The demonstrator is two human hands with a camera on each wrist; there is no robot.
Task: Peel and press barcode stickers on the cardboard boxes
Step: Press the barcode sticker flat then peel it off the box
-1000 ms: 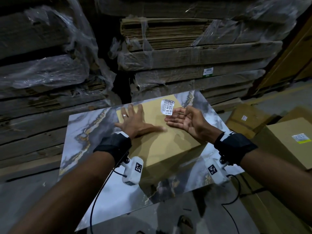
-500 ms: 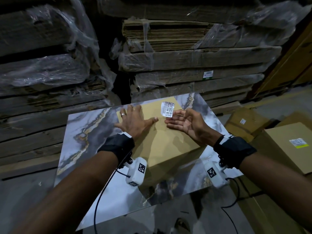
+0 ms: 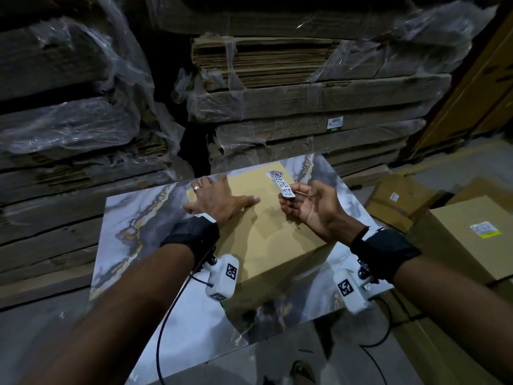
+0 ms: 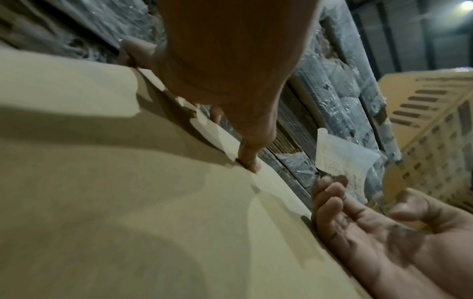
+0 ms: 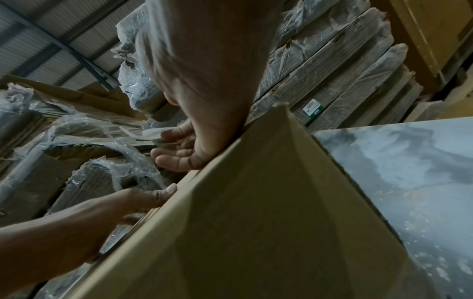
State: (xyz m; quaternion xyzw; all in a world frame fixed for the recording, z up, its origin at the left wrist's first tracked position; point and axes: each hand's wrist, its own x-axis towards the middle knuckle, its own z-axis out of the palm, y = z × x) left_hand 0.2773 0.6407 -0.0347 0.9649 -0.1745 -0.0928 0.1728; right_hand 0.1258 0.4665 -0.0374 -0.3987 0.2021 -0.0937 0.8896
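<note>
- A flat cardboard box (image 3: 266, 226) lies on the marble-patterned desk (image 3: 133, 232); everything below is placed relative to this box.
- The left hand (image 3: 216, 200) lies palm-down on the box's far left part, fingers straight and spread, thumb stretched toward the box's middle; it presses the top face and grips nothing. A ring shows on one finger.
- In the left wrist view the left fingertips (image 4: 249, 163) bear on the box near its far edge.
- The right hand (image 3: 313, 207) hovers palm-up above the box's far right part, clear of the surface, and pinches a barcode sticker (image 3: 281, 183) between thumb and fingertips.
- The sticker stands up from the fingers above the box's far right corner, curled and tilted, printed side toward the head camera; it does not touch the cardboard.
- Behind the box rise stacks of flattened cardboard wrapped in plastic film (image 3: 291, 101).
- To the right of the box, off the desk, sit other cardboard boxes (image 3: 466, 237), the nearest bearing a label (image 3: 484, 230) on top.
</note>
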